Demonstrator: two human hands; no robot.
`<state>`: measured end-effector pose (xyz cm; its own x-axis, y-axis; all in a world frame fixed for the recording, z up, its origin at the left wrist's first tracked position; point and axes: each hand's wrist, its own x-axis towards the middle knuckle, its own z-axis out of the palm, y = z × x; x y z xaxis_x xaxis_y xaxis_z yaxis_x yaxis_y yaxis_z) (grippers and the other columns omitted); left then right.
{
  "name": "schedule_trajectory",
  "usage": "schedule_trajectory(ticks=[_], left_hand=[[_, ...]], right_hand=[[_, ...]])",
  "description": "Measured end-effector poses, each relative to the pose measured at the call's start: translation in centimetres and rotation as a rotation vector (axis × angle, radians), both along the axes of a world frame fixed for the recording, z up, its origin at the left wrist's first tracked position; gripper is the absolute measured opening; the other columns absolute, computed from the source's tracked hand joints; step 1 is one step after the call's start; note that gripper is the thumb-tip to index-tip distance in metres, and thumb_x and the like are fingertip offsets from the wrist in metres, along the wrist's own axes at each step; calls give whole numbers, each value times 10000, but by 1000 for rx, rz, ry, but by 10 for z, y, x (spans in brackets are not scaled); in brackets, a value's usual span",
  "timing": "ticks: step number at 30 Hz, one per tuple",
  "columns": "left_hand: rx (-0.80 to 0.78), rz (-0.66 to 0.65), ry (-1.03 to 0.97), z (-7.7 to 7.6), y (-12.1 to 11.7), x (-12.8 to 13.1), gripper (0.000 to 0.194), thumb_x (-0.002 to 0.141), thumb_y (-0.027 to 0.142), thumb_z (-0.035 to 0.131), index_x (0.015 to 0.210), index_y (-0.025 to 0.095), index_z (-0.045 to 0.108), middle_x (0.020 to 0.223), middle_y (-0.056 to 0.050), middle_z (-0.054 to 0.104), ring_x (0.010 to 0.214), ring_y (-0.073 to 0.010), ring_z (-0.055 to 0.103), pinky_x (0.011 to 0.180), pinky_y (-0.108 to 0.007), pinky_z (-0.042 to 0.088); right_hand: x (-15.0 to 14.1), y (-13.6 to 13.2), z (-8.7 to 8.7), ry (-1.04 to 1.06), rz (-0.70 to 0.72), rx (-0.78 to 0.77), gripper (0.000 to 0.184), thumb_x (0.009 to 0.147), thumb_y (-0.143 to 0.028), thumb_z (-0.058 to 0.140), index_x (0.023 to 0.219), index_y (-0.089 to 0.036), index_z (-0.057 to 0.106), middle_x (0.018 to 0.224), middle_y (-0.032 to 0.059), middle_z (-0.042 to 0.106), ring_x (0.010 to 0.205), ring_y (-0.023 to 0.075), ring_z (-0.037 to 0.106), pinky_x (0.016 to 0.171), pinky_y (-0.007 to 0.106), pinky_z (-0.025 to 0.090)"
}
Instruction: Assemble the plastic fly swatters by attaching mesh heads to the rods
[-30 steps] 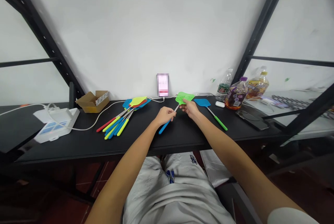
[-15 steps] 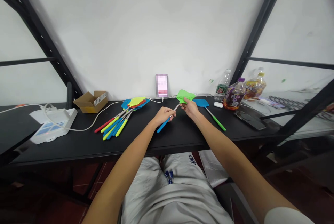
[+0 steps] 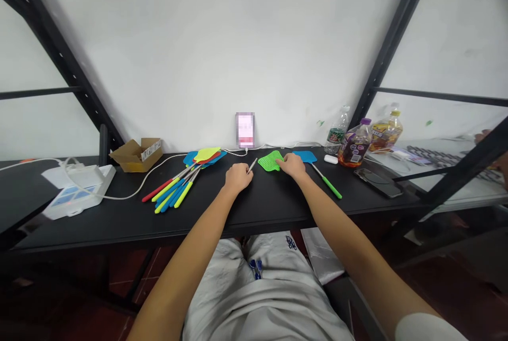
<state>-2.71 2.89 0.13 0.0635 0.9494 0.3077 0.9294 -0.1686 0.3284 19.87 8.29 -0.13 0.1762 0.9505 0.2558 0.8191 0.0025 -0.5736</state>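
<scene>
My left hand [image 3: 238, 178] grips a fly swatter's handle on the black table, its blue grip hidden under my palm, and a thin metal shaft [image 3: 252, 165] angles up to the right. A green mesh swatter head [image 3: 269, 161] lies flat between my hands, with the shaft tip at its left edge. My right hand [image 3: 292, 166] presses its fingertips on that head's right side. A blue swatter head [image 3: 305, 156] with a green handle [image 3: 331, 187] lies just beyond my right hand. A bundle of multicoloured swatters [image 3: 178, 185] lies to the left.
A cardboard box [image 3: 137, 155] and white plastic case [image 3: 79, 187] sit left, with a white cable. A propped phone [image 3: 245, 130] stands at the back. Bottles [image 3: 355, 142] and a flat phone [image 3: 373, 182] lie right. Another person's hand [image 3: 490, 145] shows behind a black frame post.
Both hands have dropped to the tabletop. The green head now lies flat instead of being held up, and the blue grip has gone under my left hand.
</scene>
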Motion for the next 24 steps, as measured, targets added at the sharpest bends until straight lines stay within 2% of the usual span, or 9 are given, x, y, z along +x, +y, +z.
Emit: schedule_trajectory(ticks=[2,5,7,9,12,16,20,22,24], left_hand=[[-2,16,66,0,1,-3,210,830,361,553,860,217,702,954,-97,700,904,-247,649,778,-323,482],[0,11,103,-1,3,-6,210,838,382,570,885,213,684,981,-96,691,924,-253,644,787,-330,488],[1,16,103,-1,4,-8,212,840,392,580,875,204,673,975,-103,686,921,-259,644,779,-334,487],[5,23,100,-2,4,-9,211,843,391,586,863,197,665,971,-115,682,918,-270,643,770,-342,485],[10,23,101,-2,5,-11,201,849,383,587,853,194,657,973,-126,676,922,-279,641,765,-350,482],[9,15,93,-1,4,-11,219,858,398,580,846,194,656,969,-126,673,920,-268,638,764,-334,475],[9,21,84,-2,3,-10,254,868,422,559,860,189,660,967,-131,671,916,-268,635,766,-331,471],[13,22,83,-2,3,-10,261,874,420,547,867,186,662,961,-136,669,910,-274,634,766,-338,469],[25,19,78,-1,3,-9,265,882,413,532,867,182,659,955,-139,666,902,-278,633,760,-341,465]], right_hand=[[3,-4,5,-87,-146,66,327,815,-450,640,953,-155,667,995,153,662,1002,283,609,816,349,456],[15,-8,11,-158,-397,134,419,807,-388,654,1111,-100,628,1205,243,550,1164,363,508,942,460,399],[25,-7,11,-157,-510,77,439,779,-293,686,1147,-67,609,1248,287,497,1205,394,466,973,500,366],[34,-4,9,-115,-552,-11,426,746,-212,713,1130,-52,620,1247,313,492,1214,406,463,979,511,357],[42,2,5,-17,-559,-41,361,692,-163,767,1023,-64,664,1207,323,536,1199,406,492,966,522,374],[43,7,2,120,-492,-32,324,634,-170,822,914,-87,682,1117,300,615,1162,383,554,948,530,415],[43,6,3,168,-457,-58,264,598,-106,816,823,-91,680,1046,276,649,1136,387,583,940,537,438],[44,6,2,217,-421,-28,222,574,-30,788,737,-102,656,950,247,662,1090,380,606,907,508,466],[46,6,2,369,-291,42,211,589,5,756,682,-125,619,801,188,653,976,335,649,799,414,515]])
